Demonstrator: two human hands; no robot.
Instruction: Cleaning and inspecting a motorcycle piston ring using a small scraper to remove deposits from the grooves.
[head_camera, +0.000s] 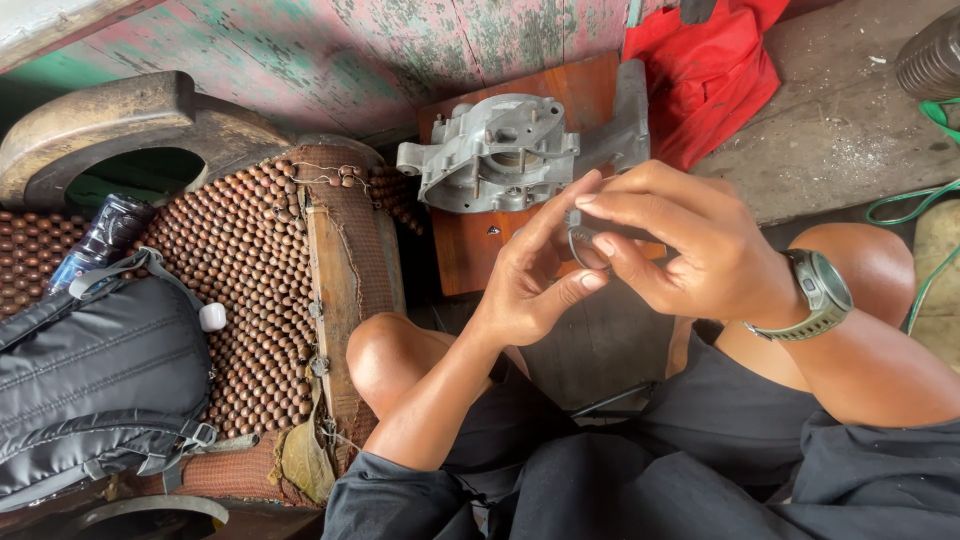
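My left hand (528, 272) and my right hand (690, 240) meet in front of me, above my lap. Between their fingertips they pinch a small dark ring-shaped part (583, 243), mostly hidden by the fingers. My right wrist carries a grey-green watch (822, 294). Just beyond the hands a grey cast metal housing (497, 152) lies on a reddish wooden board (470, 245).
A black backpack (95, 385) rests at the left on a brown beaded seat mat (245, 260), with a dark bottle (100, 240) behind it. A red cloth (710, 70) lies at the back right, a green cord (925, 200) at the far right. A painted plank wall stands behind.
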